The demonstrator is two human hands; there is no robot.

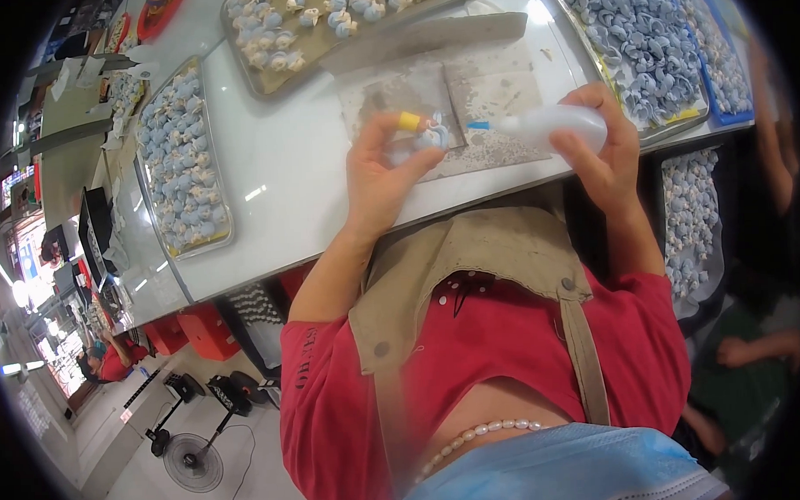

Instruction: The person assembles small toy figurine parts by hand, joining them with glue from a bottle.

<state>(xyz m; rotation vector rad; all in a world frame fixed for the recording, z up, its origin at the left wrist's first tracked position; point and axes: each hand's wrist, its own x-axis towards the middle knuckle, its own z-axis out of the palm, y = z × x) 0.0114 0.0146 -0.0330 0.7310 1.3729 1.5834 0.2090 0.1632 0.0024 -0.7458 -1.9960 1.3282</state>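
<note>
L hand (376, 185) is over the mat's near-L part, thumb & index almost closed on a small blue-and-white figurine (436, 136), w/ a yellow band (409, 121) round the index; R hand (610, 154), just R of the worn grey mat (500, 86), has fingers wrapped round a white squeeze btl (537, 127), blue nozzle (478, 126) twd the figurine, just apart, above the mat. Mat's on the white bench (278, 157), w/ filled trays L, R & beyond.

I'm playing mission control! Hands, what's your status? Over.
Left hand holding small blue-and-white figurine. Right hand gripping white bottle. Blue tip apart from figurine; nothing seen between.
</note>
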